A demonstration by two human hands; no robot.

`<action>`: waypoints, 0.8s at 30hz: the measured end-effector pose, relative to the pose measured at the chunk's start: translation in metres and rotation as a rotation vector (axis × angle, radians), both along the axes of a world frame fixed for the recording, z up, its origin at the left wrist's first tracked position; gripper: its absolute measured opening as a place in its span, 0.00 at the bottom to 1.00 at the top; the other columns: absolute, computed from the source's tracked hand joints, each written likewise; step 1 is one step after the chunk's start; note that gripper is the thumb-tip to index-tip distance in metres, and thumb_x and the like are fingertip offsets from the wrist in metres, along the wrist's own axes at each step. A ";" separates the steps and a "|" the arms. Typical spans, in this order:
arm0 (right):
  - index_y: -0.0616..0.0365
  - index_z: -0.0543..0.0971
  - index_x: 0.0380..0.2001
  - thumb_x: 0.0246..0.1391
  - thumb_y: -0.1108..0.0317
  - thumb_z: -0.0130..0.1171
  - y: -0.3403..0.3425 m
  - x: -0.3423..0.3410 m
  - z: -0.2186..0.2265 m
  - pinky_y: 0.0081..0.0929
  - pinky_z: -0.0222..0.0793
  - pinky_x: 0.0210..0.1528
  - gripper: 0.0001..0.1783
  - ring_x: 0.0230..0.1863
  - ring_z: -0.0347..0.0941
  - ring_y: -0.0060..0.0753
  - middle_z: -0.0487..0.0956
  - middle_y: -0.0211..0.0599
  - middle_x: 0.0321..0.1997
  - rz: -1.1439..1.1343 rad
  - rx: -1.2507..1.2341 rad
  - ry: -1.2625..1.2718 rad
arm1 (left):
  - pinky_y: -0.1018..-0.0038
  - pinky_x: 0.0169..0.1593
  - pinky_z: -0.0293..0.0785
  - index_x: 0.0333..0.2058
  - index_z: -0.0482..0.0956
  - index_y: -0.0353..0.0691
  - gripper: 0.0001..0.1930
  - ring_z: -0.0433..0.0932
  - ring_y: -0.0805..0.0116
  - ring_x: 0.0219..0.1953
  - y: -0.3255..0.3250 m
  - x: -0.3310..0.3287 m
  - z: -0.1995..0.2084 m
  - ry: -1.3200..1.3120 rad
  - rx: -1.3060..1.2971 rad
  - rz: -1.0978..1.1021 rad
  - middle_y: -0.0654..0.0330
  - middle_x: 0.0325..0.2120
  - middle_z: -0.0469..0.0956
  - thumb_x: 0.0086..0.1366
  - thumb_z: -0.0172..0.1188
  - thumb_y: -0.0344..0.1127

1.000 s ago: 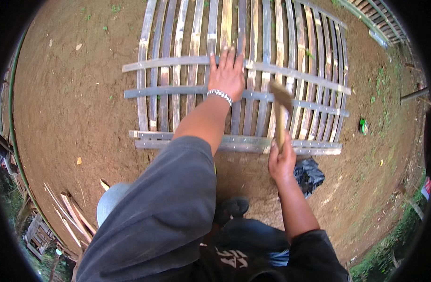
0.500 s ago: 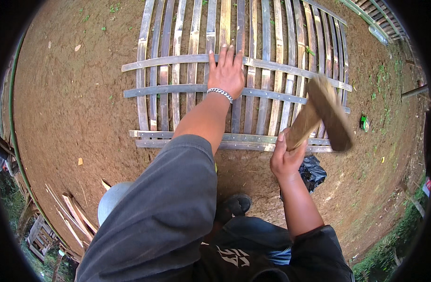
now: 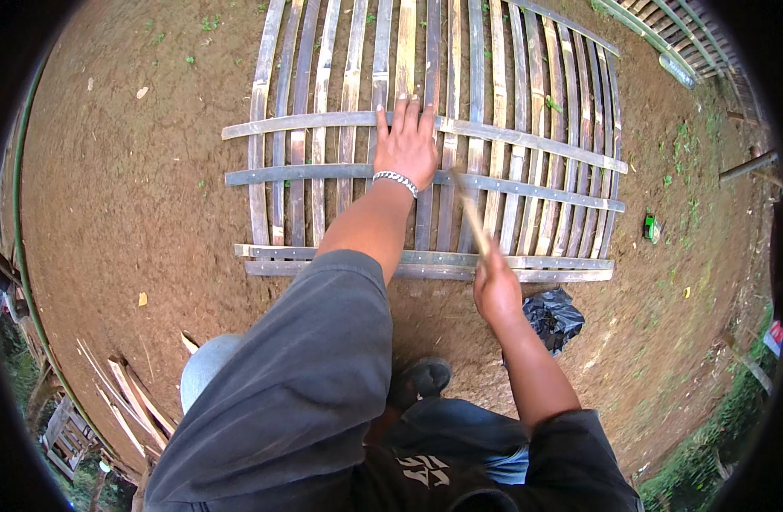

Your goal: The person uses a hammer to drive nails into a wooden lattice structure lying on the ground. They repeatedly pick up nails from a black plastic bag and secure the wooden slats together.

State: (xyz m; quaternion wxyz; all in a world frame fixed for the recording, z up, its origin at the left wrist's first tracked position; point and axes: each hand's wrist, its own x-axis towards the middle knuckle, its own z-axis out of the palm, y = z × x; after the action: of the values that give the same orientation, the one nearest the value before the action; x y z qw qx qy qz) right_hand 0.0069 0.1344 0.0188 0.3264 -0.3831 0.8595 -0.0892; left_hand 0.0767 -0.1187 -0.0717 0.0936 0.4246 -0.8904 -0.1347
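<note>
We count one slatted bamboo panel (image 3: 528, 128) at twelve o'clock, four crosspieces on it, two hands, one black plastic bag (image 3: 555, 317) at four o'clock, one bracelet (image 3: 396, 180), one shoe (image 3: 421, 378).

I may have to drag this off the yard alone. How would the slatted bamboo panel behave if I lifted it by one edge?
The bamboo panel would probably flex and sag, since its slats are long and thin and only four cross strips tie them. It looks light for its spread: gaps separate the slats. It lies flat on the dirt under the left hand, so rolling seems unlikely.
</note>
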 end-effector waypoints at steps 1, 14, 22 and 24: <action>0.59 0.65 0.67 0.62 0.74 0.56 0.017 -0.002 -0.008 0.49 0.75 0.53 0.30 0.51 0.77 0.70 0.79 0.66 0.51 0.015 -0.100 0.000 | 0.45 0.76 0.42 0.66 0.65 0.41 0.28 0.53 0.54 0.74 0.002 -0.003 0.001 0.013 0.007 -0.004 0.52 0.67 0.64 0.67 0.53 0.38; 0.48 0.65 0.67 0.58 0.74 0.57 0.036 -0.003 -0.010 0.55 0.75 0.53 0.33 0.52 0.76 0.68 0.79 0.62 0.54 -0.046 -0.123 -0.008 | 0.46 0.75 0.43 0.65 0.66 0.40 0.28 0.55 0.55 0.73 -0.006 0.003 0.003 0.070 -0.020 0.003 0.52 0.67 0.64 0.66 0.53 0.36; 0.58 0.64 0.69 0.64 0.71 0.59 0.137 -0.034 0.130 0.40 0.77 0.52 0.32 0.53 0.80 0.49 0.80 0.57 0.54 -0.298 -0.058 0.022 | 0.46 0.74 0.46 0.57 0.73 0.41 0.22 0.62 0.52 0.68 0.026 0.012 0.004 0.229 -0.106 -0.063 0.47 0.60 0.69 0.63 0.55 0.35; 0.58 0.61 0.67 0.65 0.73 0.56 0.158 -0.023 0.167 0.30 0.76 0.33 0.29 0.31 0.75 0.30 0.77 0.39 0.37 -0.735 -0.163 -0.170 | 0.49 0.68 0.60 0.44 0.82 0.41 0.15 0.76 0.48 0.54 0.074 -0.006 0.056 0.077 0.228 -0.235 0.45 0.44 0.80 0.57 0.58 0.35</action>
State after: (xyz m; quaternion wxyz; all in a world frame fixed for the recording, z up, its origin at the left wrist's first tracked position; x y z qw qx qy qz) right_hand -0.0160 0.2928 0.1858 0.3112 -0.0655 0.8995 -0.2996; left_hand 0.0709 -0.0448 -0.0154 0.0622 0.3200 -0.9086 -0.2612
